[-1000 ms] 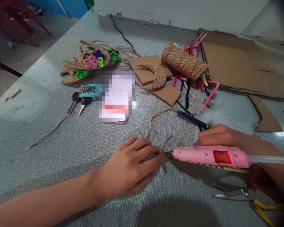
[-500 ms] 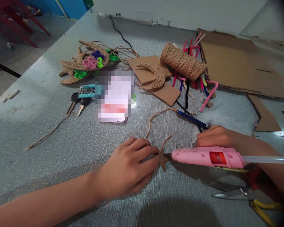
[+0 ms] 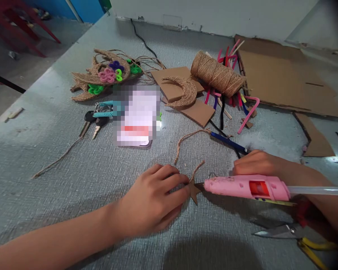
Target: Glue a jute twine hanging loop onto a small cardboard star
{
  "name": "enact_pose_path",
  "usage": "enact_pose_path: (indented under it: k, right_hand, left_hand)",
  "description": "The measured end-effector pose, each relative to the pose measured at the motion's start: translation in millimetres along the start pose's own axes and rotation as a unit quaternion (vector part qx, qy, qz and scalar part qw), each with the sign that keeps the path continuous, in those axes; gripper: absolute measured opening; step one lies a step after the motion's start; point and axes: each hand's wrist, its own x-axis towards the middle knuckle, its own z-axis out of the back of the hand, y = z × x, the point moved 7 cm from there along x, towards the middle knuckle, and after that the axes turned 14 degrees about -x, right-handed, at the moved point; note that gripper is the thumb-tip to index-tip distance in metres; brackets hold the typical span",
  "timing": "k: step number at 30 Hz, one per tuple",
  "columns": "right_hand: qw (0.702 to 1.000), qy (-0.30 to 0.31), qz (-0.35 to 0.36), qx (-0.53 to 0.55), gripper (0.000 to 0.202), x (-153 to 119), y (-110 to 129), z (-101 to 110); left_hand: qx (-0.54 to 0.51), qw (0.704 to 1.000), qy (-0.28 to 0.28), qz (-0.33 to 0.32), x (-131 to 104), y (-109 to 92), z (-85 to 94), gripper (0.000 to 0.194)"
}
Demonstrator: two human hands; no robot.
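Note:
My left hand [image 3: 159, 197] is closed on a small cardboard star [image 3: 195, 192], its fingertips covering the star's left side. A short end of twine [image 3: 197, 169] sticks up from the star. My right hand [image 3: 253, 163] is closed round a pink hot glue gun [image 3: 242, 186], whose body hides most of the fingers. The gun's tip meets or nearly meets the star's right edge; I cannot tell which. A clear glue stick [image 3: 318, 191] runs out of the gun's back. Just beyond the right hand lies a blue pen [image 3: 228, 142], with a curved piece of twine [image 3: 180, 144] near its tip.
Scissors [image 3: 281, 230] lie at the lower right. Farther back are a phone [image 3: 138, 116], keys [image 3: 97, 122], twine-wrapped crescents with flowers [image 3: 107, 75], a lone twine crescent [image 3: 188, 92], a twine spool [image 3: 216, 73], pipe cleaners [image 3: 249, 112] and a large cardboard sheet [image 3: 287, 78].

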Motion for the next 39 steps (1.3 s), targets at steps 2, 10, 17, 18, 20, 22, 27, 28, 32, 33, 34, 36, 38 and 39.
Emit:
enact_pose_path:
  k: [2,10,17,18,20,22,27,28,32,33,34,36,38,39]
  right_hand:
    - [1.0,0.001,-0.011,-0.005,0.035,-0.1,-0.6,-0.5]
    - [1.0,0.02,-0.013,-0.014,0.034,-1.8,-4.3,-4.4]
    - [1.0,0.005,0.001,-0.007,0.034,0.2,-1.6,-1.8]
    - [1.0,0.002,0.005,-0.004,0.033,0.7,-1.2,-1.7]
    - [1.0,-0.006,0.011,0.001,0.032,1.2,-1.4,-1.6]
    - [1.0,-0.011,0.01,0.003,0.033,1.0,-2.6,-2.0]
    - [1.0,-0.001,0.006,0.001,0.033,-0.5,-3.5,-3.8]
    - [1.0,-0.001,0.004,0.0,0.033,-0.6,-3.5,-3.5]
    - [0.999,-0.03,0.013,-0.01,0.033,-0.8,-1.8,0.0]
    - [0.999,-0.035,0.016,-0.012,0.034,-0.9,-1.5,0.3]
    - [0.999,-0.038,0.018,-0.012,0.033,-0.9,-1.6,0.3]
    - [0.999,-0.039,0.02,-0.015,0.032,-0.9,-2.6,-0.4]
    - [0.999,-0.041,0.025,-0.019,0.03,-0.9,-3.4,-1.0]
    - [0.998,-0.045,0.032,-0.021,0.03,-1.0,-3.0,-0.9]
  left_hand:
    - [0.0,1.0,0.0,0.0,-0.5,0.3,-0.1,0.023]
    - [0.004,1.0,-0.004,-0.003,-0.5,0.1,0.0,0.021]
    - [0.008,1.0,0.0,-0.002,-0.1,-0.4,-0.2,0.018]
    - [0.007,1.0,0.0,-0.002,0.0,-0.3,-0.3,0.018]
    - [0.006,1.0,-0.001,-0.003,0.2,-0.3,-0.2,0.018]
    - [0.006,1.0,-0.002,-0.003,0.3,-0.4,0.1,0.017]
    - [0.003,1.0,-0.002,-0.004,0.6,-1.0,0.2,0.017]
    - [0.003,1.0,-0.002,-0.005,0.6,-0.9,0.2,0.017]
    - [0.004,1.0,-0.005,-0.004,0.5,0.0,0.3,0.017]
    - [0.005,1.0,-0.006,-0.005,0.7,0.0,0.4,0.017]
    - [0.006,1.0,-0.007,-0.006,1.0,-0.2,0.7,0.017]
    - [0.006,1.0,-0.008,-0.008,1.4,-0.8,1.1,0.018]
    - [0.005,1.0,-0.008,-0.006,1.5,-1.0,1.3,0.017]
    - [0.004,1.0,-0.008,-0.006,1.4,-1.2,1.3,0.017]
